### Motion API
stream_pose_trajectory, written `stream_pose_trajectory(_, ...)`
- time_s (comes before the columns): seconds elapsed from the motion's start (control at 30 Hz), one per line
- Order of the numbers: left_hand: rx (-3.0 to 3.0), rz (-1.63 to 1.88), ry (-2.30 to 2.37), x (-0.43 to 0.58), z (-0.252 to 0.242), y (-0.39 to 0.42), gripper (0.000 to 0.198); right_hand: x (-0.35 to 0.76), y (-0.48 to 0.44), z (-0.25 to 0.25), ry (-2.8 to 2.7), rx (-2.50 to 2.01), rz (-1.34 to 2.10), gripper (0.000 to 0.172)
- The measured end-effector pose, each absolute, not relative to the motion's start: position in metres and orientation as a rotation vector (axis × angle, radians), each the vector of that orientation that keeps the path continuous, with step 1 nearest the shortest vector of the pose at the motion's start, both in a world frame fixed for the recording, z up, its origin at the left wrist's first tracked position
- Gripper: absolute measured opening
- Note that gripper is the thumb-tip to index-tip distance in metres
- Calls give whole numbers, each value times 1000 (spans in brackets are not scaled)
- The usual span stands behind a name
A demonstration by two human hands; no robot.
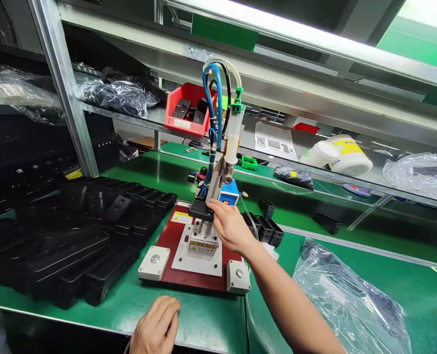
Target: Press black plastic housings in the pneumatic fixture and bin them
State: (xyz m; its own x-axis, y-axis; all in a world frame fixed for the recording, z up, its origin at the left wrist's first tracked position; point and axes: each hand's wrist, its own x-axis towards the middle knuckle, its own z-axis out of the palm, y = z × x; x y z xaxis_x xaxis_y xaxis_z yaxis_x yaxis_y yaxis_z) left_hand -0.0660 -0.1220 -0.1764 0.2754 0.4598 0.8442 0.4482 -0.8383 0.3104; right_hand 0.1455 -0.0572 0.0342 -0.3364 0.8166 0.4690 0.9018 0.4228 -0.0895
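With bent fingers, my right hand (229, 223) grips the right end of a black ribbed plastic part (200, 210) above the metal fixture of a small bench dispensing machine (215, 184). Whether the part touches the fixture I cannot tell. A syringe (234, 132) of pale fluid is mounted upright on the machine. Its dark red base (169, 237) carries a white button box (154, 262) at the front left and another button box (238, 276) at the front right. My left hand (156, 324) rests at the bench's front edge, thumb apart from loosely bent fingers, holding nothing.
Long black plastic housings (67, 246) are heaped at the left. Several small black blocks (265, 227) stand behind my right forearm. A clear plastic bag (346, 300) lies at the right. On the shelf are a red bin (183, 115) of black parts and white tubs (347, 155).
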Motion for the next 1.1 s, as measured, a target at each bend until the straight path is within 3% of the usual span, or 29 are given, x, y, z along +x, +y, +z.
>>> stream_pose_trajectory(0.2,2490,1617,964,-63,-177,-124,18,137,-66,28,-2313,-1523,-604,47)
stream_pose_trajectory(0.47,2516,1516,992,-60,-178,-125,18,128,-53,30,-2354,-1550,-648,66)
stream_pose_trajectory(0.6,2532,1562,915,-66,-175,-124,18,137,-71,22,-2220,-1372,-638,59)
stream_pose_trajectory(0.7,2532,1747,922,-78,-170,-117,18,157,-103,-7,-1926,-1264,-622,47)
stream_pose_trajectory(0.83,2539,1936,1243,-94,-163,-92,25,183,-148,-74,-1661,-1447,-572,45)
stream_pose_trajectory(0.97,2655,1760,1382,-94,-161,-64,32,190,-176,-125,-1776,-1552,-540,39)
stream_pose_trajectory(1.1,2676,1798,1335,-88,-162,-56,36,183,-183,-136,-1716,-1530,-518,42)
